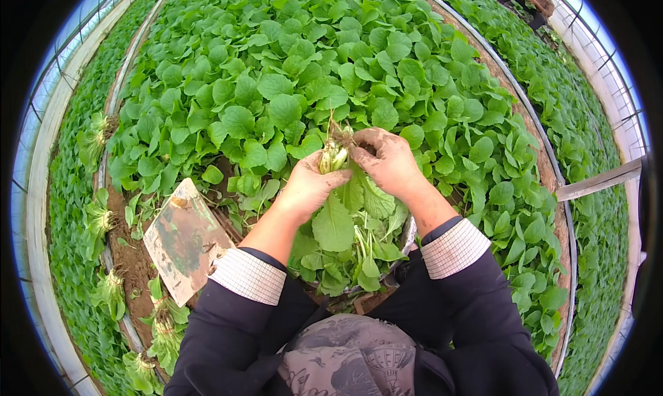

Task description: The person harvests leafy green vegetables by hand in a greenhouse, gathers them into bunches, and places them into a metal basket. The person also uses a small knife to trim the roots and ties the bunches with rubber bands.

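Observation:
My left hand (310, 184) is closed around a bunch of leafy green plants (334, 157), roots up and leaves hanging down. My right hand (387, 160), soiled on the fingers, touches the muddy roots at the bunch's right side with thumb and forefinger; whether it pinches a root or stem is hidden. Below the hands, between my knees, lies a heap of loose leafy plants (357, 251), some with pale stems. Dense green plants (285, 105) grow just beyond both hands.
A dirty flat board (185, 243) lies at the left. Several plant bundles (110, 292) lie along the left pipe (103, 173). A wooden post (601, 181) juts in at the right. Another person (536, 4) sits far off at the upper right, near the greenhouse wall (611, 80).

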A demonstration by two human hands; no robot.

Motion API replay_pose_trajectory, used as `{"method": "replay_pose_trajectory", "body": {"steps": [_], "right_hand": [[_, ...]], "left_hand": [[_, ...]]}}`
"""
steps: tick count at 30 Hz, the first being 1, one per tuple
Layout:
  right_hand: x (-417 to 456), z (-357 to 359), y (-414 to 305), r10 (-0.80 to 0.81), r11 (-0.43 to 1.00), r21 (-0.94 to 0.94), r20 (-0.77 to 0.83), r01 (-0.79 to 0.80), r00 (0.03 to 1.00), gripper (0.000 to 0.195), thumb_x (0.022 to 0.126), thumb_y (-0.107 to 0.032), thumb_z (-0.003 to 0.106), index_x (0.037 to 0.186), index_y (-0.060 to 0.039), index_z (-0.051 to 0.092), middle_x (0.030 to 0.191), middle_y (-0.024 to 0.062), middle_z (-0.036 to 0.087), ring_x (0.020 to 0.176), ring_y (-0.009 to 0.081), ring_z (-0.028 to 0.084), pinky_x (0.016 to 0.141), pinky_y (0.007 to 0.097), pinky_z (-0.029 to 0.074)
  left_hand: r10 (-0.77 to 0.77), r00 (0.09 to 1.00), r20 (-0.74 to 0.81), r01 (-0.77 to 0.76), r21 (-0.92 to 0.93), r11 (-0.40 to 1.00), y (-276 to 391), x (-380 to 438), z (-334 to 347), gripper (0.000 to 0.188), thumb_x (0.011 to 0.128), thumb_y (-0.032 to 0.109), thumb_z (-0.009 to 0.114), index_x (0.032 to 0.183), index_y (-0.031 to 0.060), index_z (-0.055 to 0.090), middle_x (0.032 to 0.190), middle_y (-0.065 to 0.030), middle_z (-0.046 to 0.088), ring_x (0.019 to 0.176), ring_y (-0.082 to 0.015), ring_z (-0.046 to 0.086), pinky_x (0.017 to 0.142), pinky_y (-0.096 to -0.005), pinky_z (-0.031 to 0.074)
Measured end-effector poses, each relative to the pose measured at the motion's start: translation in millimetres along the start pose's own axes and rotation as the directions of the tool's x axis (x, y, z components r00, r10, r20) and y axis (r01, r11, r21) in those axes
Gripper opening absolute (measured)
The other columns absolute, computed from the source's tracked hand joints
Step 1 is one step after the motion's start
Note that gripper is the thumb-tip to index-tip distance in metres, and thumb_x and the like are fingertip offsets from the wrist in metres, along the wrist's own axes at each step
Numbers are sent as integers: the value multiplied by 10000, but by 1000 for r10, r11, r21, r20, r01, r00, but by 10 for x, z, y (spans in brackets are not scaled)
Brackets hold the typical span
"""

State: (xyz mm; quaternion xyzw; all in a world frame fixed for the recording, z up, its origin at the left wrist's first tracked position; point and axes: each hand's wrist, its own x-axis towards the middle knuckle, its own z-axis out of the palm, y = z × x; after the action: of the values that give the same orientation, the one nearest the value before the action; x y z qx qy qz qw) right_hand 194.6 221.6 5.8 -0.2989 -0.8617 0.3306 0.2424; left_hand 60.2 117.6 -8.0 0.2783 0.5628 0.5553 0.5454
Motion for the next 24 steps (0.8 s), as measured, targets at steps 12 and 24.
{"method": "replay_pose_trajectory", "body": {"steps": [12, 24], "right_hand": [[-54, 10, -5, 131, 901, 399, 130, -173, 983, 429, 756, -165, 657, 1150, -27, 554, 1031, 124, 600, 809, 189, 597, 743, 300, 485], [-121, 20, -191, -38, 990, 136, -7, 38, 999, 308, 700, -168, 664, 965, -31, 592, 872, 106, 597, 793, 214, 582, 726, 324, 470]], "left_hand": [[190, 975, 119, -192, 3, 981, -85, 107, 76, 406, 825, 73, 653, 1192, 30, 485, 1102, -22, 579, 972, -108, 544, 885, -277, 436], [120, 984, 130, -125, 31, 992, -136, -3, 178, 562, 670, -93, 679, 1177, 21, 466, 1078, -39, 589, 972, -146, 569, 860, -292, 461]]}}
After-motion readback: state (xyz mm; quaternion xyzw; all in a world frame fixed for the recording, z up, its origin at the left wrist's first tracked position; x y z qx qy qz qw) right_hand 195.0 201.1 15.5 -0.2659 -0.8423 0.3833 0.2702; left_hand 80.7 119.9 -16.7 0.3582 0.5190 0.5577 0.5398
